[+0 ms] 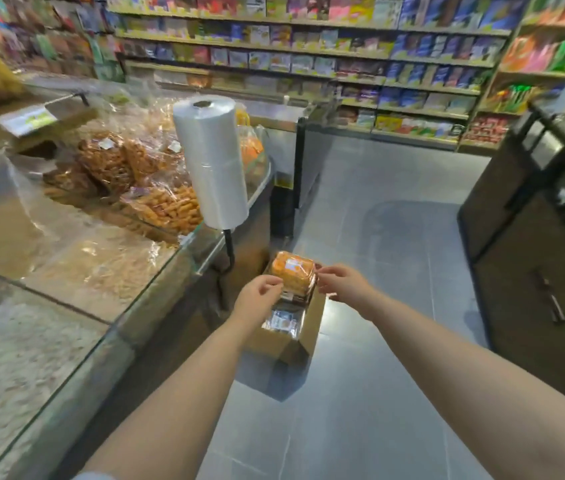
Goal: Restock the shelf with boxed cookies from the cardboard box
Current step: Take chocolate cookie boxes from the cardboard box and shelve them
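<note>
Cookie pack (292,271), orange, clear-wrapped, sat at far end of open cardboard box (303,332) on grey floor (378,393), on top of other packs. More wrapped packs (283,320) visible lower in box, label side up. Left hand (257,296) pinched at pack's near-left edge, fingers curled closed on wrap. Right hand (340,282) at pack's right edge, fingertips touching or nearly touching wrap; firm grip or not, could not tell. Hands apart, one each side of pack. Pack not clearly lifted free of box.

Box stood just beside base of glass snack counter (111,327), below plastic bag roll (210,161) on black stand. Stocked shelves (395,84) well apart, across aisle; dark cabinet (523,258) on right.

Risks, judged: grip looked like fingertip pinch on slick film, so pack likely to slip or tilt on lift, dropping back into box or onto floor. Wrap could tear if pulled by film alone. Pack possibly snagging on stack below. Long carry to shelves; box in aisle a trip hazard. Bag roll stand close enough to bump when rising.
</note>
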